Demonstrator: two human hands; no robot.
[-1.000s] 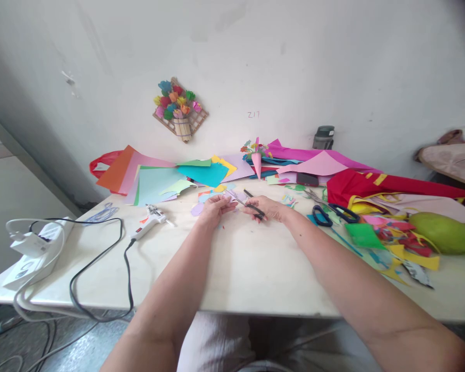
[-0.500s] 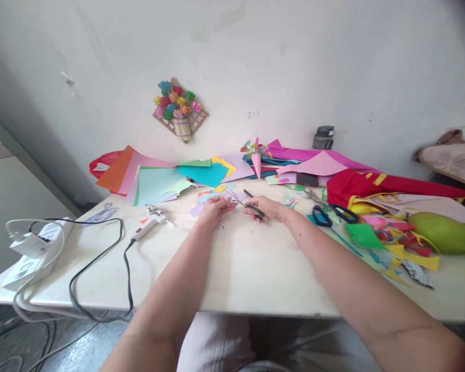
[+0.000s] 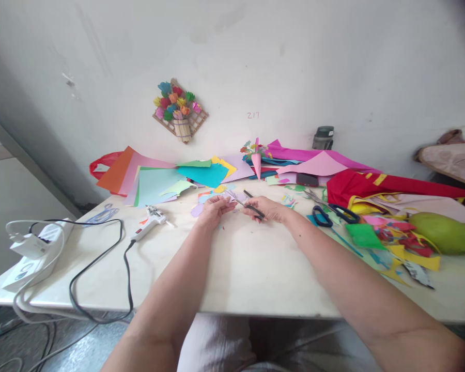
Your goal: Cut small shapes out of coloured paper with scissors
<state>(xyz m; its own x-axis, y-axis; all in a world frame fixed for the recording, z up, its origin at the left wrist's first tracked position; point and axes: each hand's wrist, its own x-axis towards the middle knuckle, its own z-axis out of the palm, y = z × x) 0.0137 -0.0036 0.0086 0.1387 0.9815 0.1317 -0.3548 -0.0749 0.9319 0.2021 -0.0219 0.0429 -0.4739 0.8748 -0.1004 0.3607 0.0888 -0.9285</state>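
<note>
Over the middle of the table my left hand (image 3: 216, 207) is closed in a pinch. What its fingertips hold is too small to make out. Facing it, my right hand (image 3: 269, 207) is closed around slim black-handled scissors (image 3: 256, 211). Their thin metal blades point left and reach past my left fingertips. Small lilac, orange and yellow paper pieces (image 3: 197, 210) lie just behind and beside my hands. A short dark stick-like part with a yellow tip (image 3: 248, 193) shows above my right fingers; I cannot tell whether it belongs to the scissors.
A white glue gun (image 3: 151, 226) lies left, its black cord looping to a power strip (image 3: 39, 253). Coloured paper sheets (image 3: 155, 181) line the wall behind. Larger blue-handled scissors (image 3: 333, 213), paper scraps (image 3: 395, 232) and a green fruit-like object (image 3: 437, 232) lie right. A pink paper cone (image 3: 256, 164) holds small flowers.
Almost nothing differs. Both hands and the scissors keep nearly the same place, with the blades at much the same angle.
</note>
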